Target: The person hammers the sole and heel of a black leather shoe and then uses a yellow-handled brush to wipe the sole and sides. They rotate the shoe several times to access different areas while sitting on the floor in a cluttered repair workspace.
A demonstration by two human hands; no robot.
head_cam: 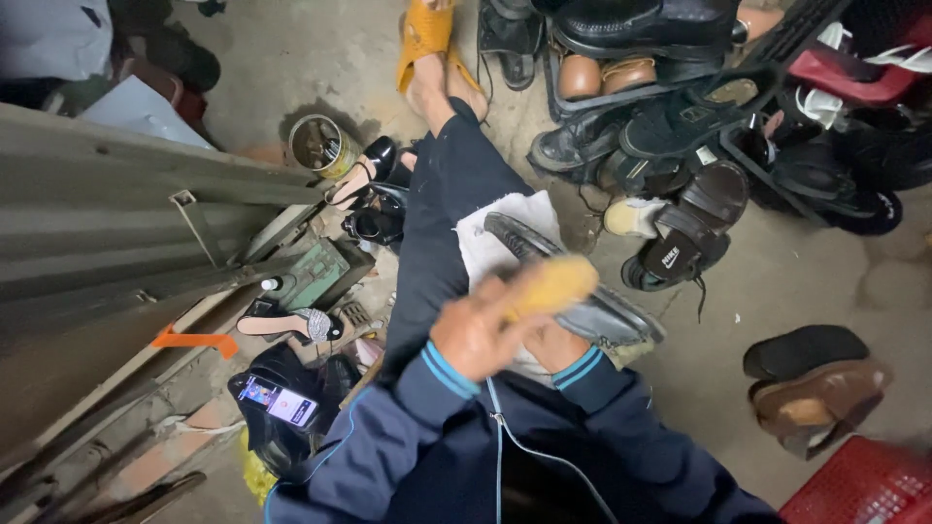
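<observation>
We see bare concrete floor (pixel 796 281) open to our right; the shoe rack (pixel 699 107) blocks ahead, metal sheets (pixel 107 223) crowd the left, brown shoes (pixel 815 393) sit nearby.

The concrete floor (pixel 777 281) under me is grey and stained. On it to my right lie a pair of brown shoes (pixel 811 388), a red plastic crate (pixel 859 485) at the corner, and a heap of dark sandals and shoes (pixel 680 184) around a black rack (pixel 670 92). To my left a rusty tin can (pixel 318 146) stands near black heeled shoes (pixel 374 194), and a phone (pixel 279 403) rests on a black bag (pixel 282 374).
</observation>
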